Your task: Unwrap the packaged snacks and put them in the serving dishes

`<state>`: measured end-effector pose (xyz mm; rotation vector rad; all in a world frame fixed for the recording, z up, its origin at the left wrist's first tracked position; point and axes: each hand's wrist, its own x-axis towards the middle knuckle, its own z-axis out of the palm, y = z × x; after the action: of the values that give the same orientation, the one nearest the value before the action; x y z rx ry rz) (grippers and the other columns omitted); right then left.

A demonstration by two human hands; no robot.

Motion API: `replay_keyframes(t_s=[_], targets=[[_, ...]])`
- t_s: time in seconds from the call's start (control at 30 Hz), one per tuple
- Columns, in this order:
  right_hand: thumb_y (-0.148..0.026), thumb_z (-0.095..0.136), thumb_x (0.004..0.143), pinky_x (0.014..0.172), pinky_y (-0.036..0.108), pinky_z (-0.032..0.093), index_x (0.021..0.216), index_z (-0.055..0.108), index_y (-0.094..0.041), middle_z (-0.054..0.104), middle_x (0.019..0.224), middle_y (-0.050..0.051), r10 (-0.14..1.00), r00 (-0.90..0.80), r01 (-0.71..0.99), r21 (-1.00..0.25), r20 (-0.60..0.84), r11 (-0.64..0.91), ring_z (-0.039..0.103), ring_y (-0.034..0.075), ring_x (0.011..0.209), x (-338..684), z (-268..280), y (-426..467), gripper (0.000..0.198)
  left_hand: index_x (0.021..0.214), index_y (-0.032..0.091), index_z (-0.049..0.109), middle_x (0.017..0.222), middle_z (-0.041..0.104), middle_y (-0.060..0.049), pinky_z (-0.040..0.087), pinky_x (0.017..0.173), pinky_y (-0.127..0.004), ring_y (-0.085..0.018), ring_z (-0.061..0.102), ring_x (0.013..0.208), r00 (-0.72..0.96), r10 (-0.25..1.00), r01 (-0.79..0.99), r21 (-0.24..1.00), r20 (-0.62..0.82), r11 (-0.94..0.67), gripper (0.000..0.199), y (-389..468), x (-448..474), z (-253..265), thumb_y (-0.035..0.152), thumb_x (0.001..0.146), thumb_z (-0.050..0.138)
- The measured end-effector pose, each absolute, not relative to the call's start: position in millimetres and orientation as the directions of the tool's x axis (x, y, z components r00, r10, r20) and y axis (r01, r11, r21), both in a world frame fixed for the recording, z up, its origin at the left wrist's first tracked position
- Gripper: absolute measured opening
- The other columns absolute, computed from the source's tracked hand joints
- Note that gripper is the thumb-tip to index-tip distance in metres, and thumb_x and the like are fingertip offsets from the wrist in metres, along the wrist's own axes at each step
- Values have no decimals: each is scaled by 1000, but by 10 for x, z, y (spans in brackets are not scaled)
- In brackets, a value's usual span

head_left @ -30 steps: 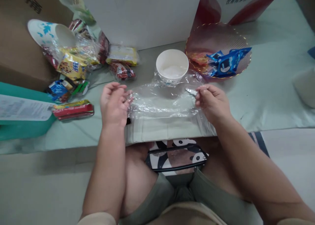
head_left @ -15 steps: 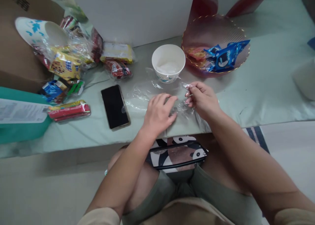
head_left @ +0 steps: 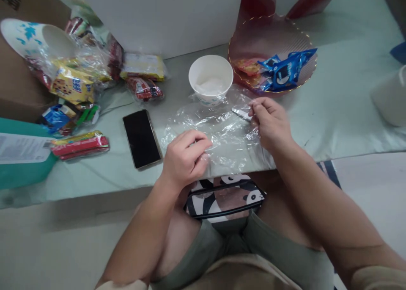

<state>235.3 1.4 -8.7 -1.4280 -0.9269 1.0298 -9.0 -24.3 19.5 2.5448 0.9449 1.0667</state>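
Loosely, clear film (head_left: pixel 218 120) lies between the left hand (head_left: pixel 186 158) and right hand (head_left: pixel 270 122).

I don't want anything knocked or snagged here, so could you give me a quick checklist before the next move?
1. Right hand holding the small pale strip: ok.
2. Left hand gripping the clear plastic: cannot tell.
3. Clear plastic lying smooth: not ok, crumpled.
4. White cup upright: ok.
5. Phone not under either hand: ok.
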Motion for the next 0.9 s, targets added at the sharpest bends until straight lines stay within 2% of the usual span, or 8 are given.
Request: replay_keyframes(t_s=[0.2,0.3,0.4,0.5,0.63,0.73,0.83,0.9], targets=[[-43,59,98,43,25,31,89,62,-24,57,75,-2,916,386,241,-970,111,16,40,7,47,2555,-170,2,21,74,16,64,65,66,-3,47,54,-29,-15,56,58,557,604,453,401,569,-796,19,-289,-45,246,7,83,50],[-41,54,100,54,27,43,92,63,-25,59,78,1,900,392,383,-923,192,29,53,11,59,2668,-236,37,20,77,17,66,59,61,1,42,49,-27,-12,51,51,540,611,489,374,579,-788,20,-310,-27,249,5,80,49],[-32,56,94,71,32,52,98,64,-24,66,90,4,870,391,574,-819,300,25,63,17,80,2718,-196,3,12,79,18,67,56,60,4,37,45,-25,-10,49,47,541,635,537,355,551,-765,21,-341,10,230,7,82,50],[-25,59,84,80,39,55,113,63,-24,67,107,7,829,355,739,-673,433,35,64,21,88,2710,-44,-180,29,76,20,67,59,65,4,37,47,-25,-10,54,49,587,649,540,363,484,-759,19,-380,68,198,12,86,53],[-12,55,74,85,46,56,117,63,-27,67,102,7,855,49,822,-507,517,260,66,26,92,2739,143,-500,46,73,20,67,55,64,4,35,46,-27,-10,54,48,636,657,523,400,405,-753,23,-445,138,186,15,89,52],[-11,54,73,103,53,52,123,63,-31,69,119,7,861,-320,729,-478,396,491,65,31,118,2805,179,-626,54,72,19,68,53,62,5,34,46,-26,-10,52,46,610,701,525,473,370,-707,25,-480,160,209,16,90,51],[-21,56,82,122,66,33,135,58,-35,60,146,5,839,-468,703,-459,276,543,41,38,151,2818,179,-692,55,72,19,69,52,59,5,34,46,-25,-9,48,44,552,757,546,533,350,-646,24,-476,163,223,16,89,52],[-36,61,87,125,70,23,141,54,-36,53,156,6,838,-494,721,-429,233,545,28,40,159,2771,173,-741,54,73,18,69,52,59,5,34,48,-25,-8,48,44,524,776,543,564,352,-622,23,-462,170,217,16,88,52]])
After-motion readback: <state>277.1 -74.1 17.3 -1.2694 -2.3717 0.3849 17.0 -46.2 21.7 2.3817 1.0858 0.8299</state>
